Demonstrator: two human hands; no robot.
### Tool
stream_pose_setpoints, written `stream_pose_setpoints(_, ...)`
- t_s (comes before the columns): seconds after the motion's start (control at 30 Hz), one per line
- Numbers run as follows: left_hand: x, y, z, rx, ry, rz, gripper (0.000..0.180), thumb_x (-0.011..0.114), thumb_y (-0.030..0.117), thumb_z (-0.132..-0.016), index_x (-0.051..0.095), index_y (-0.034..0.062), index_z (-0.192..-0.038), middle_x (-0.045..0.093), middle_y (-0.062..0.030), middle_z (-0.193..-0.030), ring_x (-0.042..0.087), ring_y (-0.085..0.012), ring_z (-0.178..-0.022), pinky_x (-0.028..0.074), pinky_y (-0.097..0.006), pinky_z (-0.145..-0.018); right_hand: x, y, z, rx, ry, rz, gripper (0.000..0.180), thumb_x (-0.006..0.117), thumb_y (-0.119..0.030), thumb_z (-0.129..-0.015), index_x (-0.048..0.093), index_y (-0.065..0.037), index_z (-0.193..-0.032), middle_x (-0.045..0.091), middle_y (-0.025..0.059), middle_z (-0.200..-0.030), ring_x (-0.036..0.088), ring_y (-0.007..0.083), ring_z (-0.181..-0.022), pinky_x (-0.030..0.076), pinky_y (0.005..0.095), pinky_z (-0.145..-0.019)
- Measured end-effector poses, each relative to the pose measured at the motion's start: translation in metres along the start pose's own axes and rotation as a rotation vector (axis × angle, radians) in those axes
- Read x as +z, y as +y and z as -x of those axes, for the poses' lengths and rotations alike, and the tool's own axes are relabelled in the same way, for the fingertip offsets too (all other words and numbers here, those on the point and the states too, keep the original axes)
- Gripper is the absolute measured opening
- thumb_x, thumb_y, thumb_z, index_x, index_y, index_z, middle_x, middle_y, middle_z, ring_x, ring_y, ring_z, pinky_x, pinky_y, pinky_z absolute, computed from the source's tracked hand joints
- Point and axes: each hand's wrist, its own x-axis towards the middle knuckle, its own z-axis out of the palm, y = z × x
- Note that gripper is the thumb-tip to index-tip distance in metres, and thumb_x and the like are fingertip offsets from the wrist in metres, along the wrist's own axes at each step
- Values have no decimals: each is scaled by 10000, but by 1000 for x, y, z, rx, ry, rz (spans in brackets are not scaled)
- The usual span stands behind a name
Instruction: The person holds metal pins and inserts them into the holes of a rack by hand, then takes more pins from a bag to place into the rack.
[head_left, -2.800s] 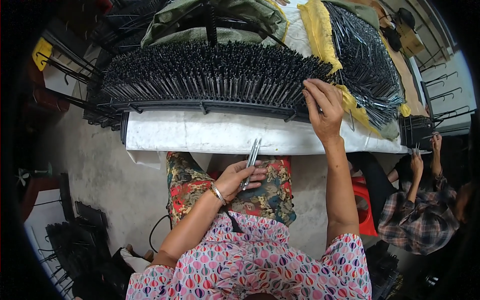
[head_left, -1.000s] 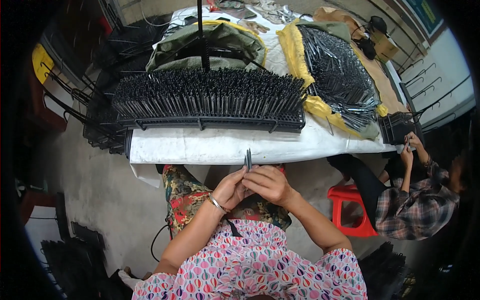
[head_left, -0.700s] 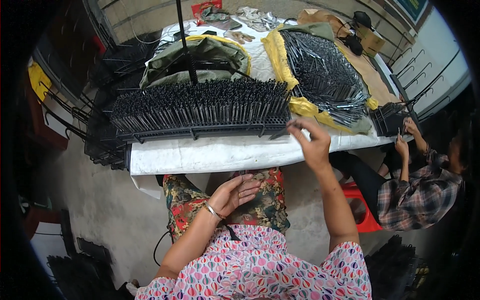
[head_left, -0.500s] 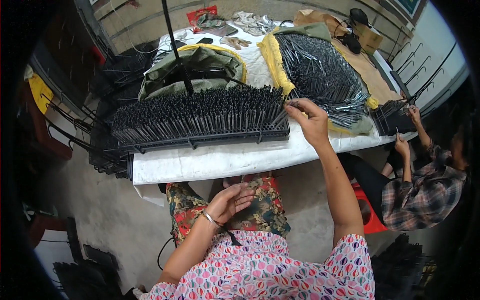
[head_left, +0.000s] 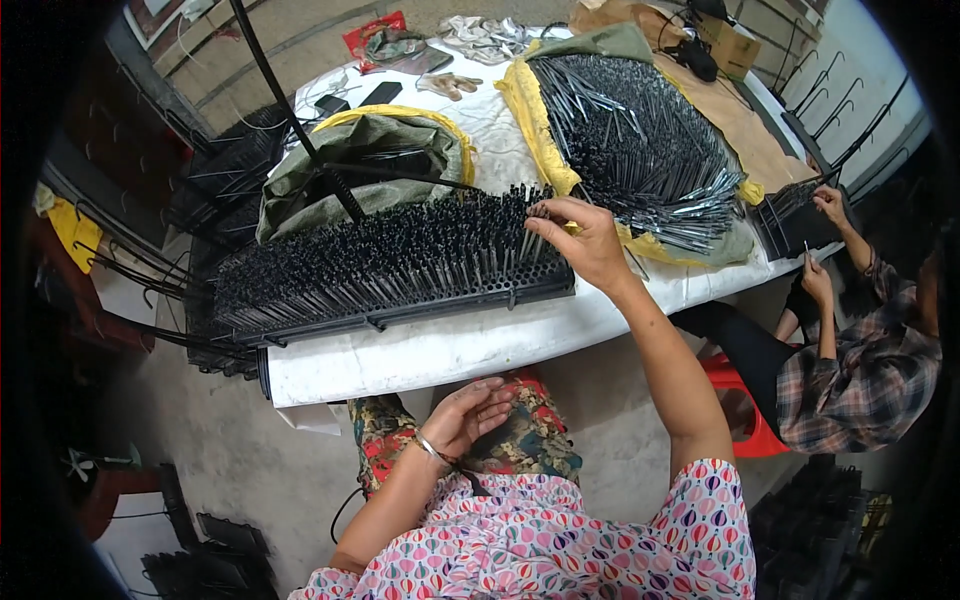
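Observation:
My right hand (head_left: 585, 243) reaches over the right end of a long black perforated rack (head_left: 440, 312), with thumb and fingertips pinched at the top of a thin dark metal rod. Densely packed upright rods (head_left: 380, 250) fill most of the rack, while some holes show bare at its front right. Above my lap, my left hand (head_left: 468, 418) is held palm up, its fingers loosely extended and nothing visible in it. Behind the rack, an open sack with yellow edging (head_left: 540, 125) spills a big heap of loose metal rods (head_left: 635, 140).
Another green sack (head_left: 300, 190) stands open behind the rack, and a black pole (head_left: 285, 100) rises in front of it. Gloves (head_left: 450, 85) lie on the white-covered table (head_left: 420, 365). At right, a co-worker (head_left: 850, 370) sits on a red stool (head_left: 745, 415).
My right hand has moved left along the rack's right end, and more bare holes show there. The left hand stays over my lap. The whole view has shifted and tilted slightly.

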Motion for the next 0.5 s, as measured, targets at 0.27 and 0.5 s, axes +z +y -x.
stream_pose_setpoints(0.27,-7,7,-3,6,9,-4,313,521,166,-907,512,51,-1198,595,-82,-1094,578,-194,-1000,472,-346,-886,6,2,3,-37,41,33,169,695,-86,-777,655,32,-892,662,91,-841,613,133,-702,471,241,-608)
stream_pose_setpoints(0.5,-9,12,1,-1,53,16,305,515,155,-909,516,47,-1194,608,-84,-1073,586,-193,-984,479,-342,-873,9,2,6,37,77,36,157,692,-94,-777,653,25,-870,649,81,-813,589,131,-685,454,252,-598)
